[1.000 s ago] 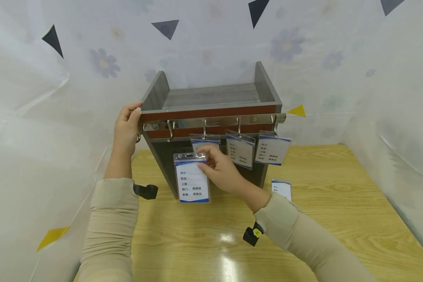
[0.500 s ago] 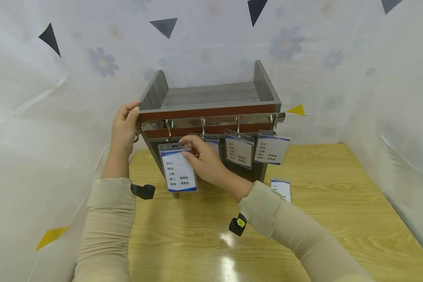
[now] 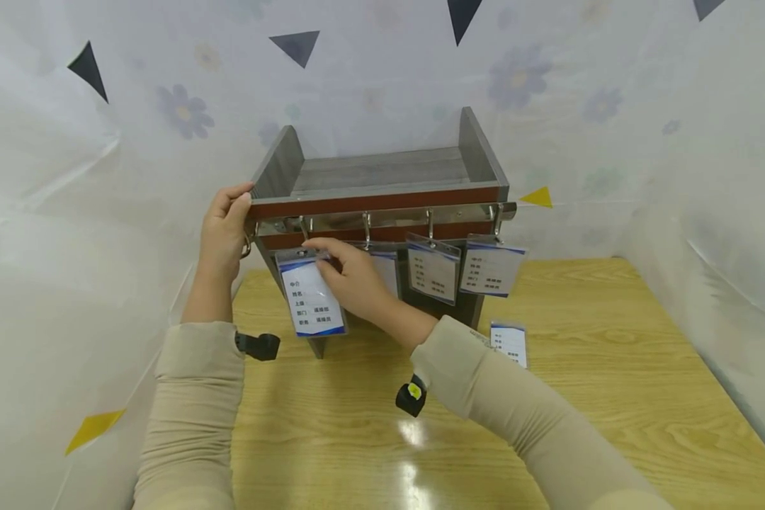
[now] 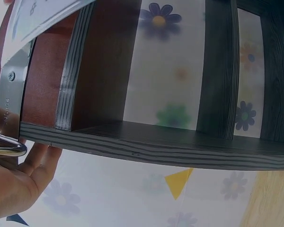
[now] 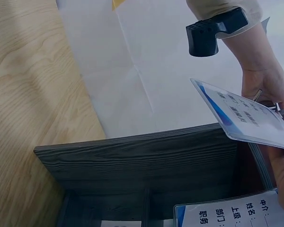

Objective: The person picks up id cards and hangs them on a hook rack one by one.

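Observation:
My right hand (image 3: 359, 282) pinches a clear-sleeved name badge (image 3: 312, 297) by its top edge, thumb in front. The slot of the badge lies just below a metal hook (image 3: 304, 227) near the left end of the hook rail (image 3: 398, 218). In the right wrist view the same badge (image 5: 248, 116) juts out, tilted. My left hand (image 3: 222, 230) grips the upper left corner of the grey wooden shelf (image 3: 382, 172), beside the end hook (image 4: 7, 145). Badges hang from the other hooks: one (image 3: 385, 268) partly behind my right hand, another (image 3: 433, 273), and one (image 3: 494, 269) at far right.
One more badge (image 3: 510, 343) lies on the wood-grain table (image 3: 586, 397), right of the shelf and partly covered by my sleeve. A flower-patterned white sheet (image 3: 382, 85) surrounds the table at the back and sides. Each wrist wears a small black camera (image 3: 258, 346).
My right hand has carried the badge left and upward, from below the shelf front to the hook near the left end. The left hand keeps its grip on the corner.

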`<action>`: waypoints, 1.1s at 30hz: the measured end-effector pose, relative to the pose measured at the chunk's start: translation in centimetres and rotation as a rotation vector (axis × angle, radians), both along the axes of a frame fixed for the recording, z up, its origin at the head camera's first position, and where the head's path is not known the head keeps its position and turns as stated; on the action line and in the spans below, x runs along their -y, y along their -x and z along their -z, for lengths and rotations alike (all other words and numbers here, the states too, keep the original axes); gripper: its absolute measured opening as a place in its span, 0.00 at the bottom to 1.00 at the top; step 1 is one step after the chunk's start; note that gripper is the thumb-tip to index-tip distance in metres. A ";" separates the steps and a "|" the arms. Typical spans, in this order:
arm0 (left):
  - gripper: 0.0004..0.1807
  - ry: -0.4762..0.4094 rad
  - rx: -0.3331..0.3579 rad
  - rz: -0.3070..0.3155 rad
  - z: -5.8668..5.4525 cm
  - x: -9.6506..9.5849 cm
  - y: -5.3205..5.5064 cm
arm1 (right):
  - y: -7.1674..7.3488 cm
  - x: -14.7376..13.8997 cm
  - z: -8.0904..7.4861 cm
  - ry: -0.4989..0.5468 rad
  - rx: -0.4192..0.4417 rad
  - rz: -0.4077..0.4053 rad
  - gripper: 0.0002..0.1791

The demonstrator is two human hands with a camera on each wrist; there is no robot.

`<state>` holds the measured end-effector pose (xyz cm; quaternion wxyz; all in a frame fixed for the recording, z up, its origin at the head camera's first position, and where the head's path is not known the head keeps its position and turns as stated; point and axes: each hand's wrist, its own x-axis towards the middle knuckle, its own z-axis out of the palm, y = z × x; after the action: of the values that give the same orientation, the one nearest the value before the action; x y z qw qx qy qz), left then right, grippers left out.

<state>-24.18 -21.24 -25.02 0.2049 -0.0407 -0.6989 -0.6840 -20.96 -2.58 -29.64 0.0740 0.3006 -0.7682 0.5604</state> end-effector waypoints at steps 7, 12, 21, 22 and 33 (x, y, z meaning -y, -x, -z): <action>0.13 0.006 0.003 -0.008 0.0 -0.1 0.0 | 0.0 0.2 0.0 -0.005 0.023 0.014 0.16; 0.13 0.007 0.000 -0.010 -0.1 -0.1 -0.1 | 0.1 0.5 -0.1 -0.027 -0.008 0.050 0.15; 0.12 0.000 0.002 -0.009 -0.1 -0.2 -0.1 | 0.1 1.1 -0.6 -0.052 -0.040 0.124 0.13; 0.12 -0.003 0.001 -0.007 -0.1 -0.2 -0.1 | 0.1 1.1 -0.6 -0.063 -0.060 0.132 0.12; 0.12 -0.003 0.001 -0.012 -0.1 -0.2 0.0 | 0.2 1.0 -0.4 -0.129 -0.190 0.161 0.12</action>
<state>-24.18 -21.05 -24.95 0.2088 -0.0358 -0.6983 -0.6838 -21.14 -3.61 -29.22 0.1715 0.2939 -0.8139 0.4710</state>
